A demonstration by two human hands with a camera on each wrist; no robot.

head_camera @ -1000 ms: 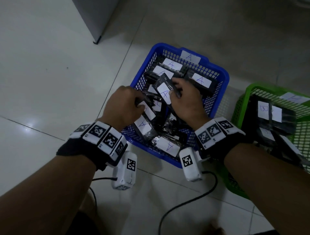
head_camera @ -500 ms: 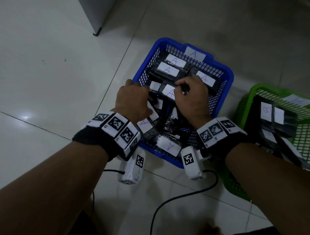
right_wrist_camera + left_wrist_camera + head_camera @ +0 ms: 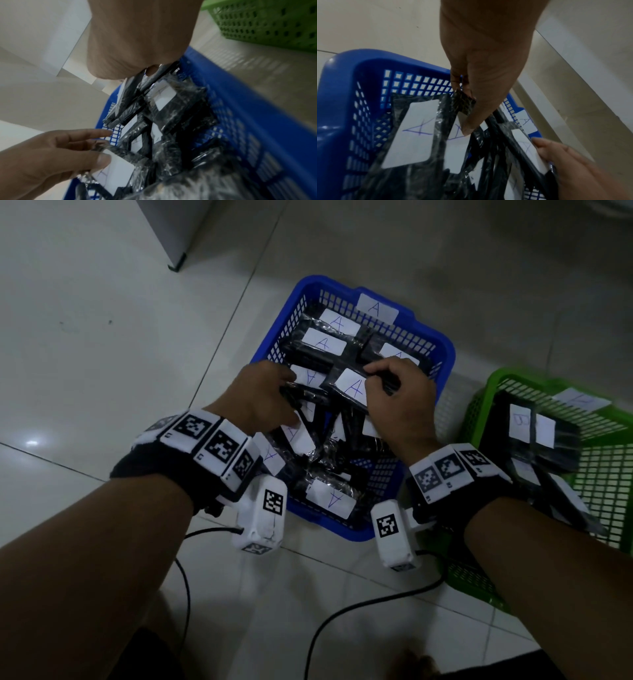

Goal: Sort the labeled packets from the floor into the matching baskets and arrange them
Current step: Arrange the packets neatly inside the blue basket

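The blue basket carries an "A" tag and holds several black packets with white "A" labels. My right hand pinches one A packet at its right end, in the middle of the basket. My left hand grips a black packet at the basket's left side. In the left wrist view, thumb and finger of the left hand pinch that packet's corner. The right wrist view shows the left thumb on a packet's label.
A green basket with packets labelled "B" stands to the right of the blue one, close to my right forearm. Two black cables trail over the tiled floor near me. A grey cabinet corner stands at the back left.
Both hands have moved deeper into the blue basket. The packet in my right hand, tilted up before, now lies flatter behind the back rows' front edge.
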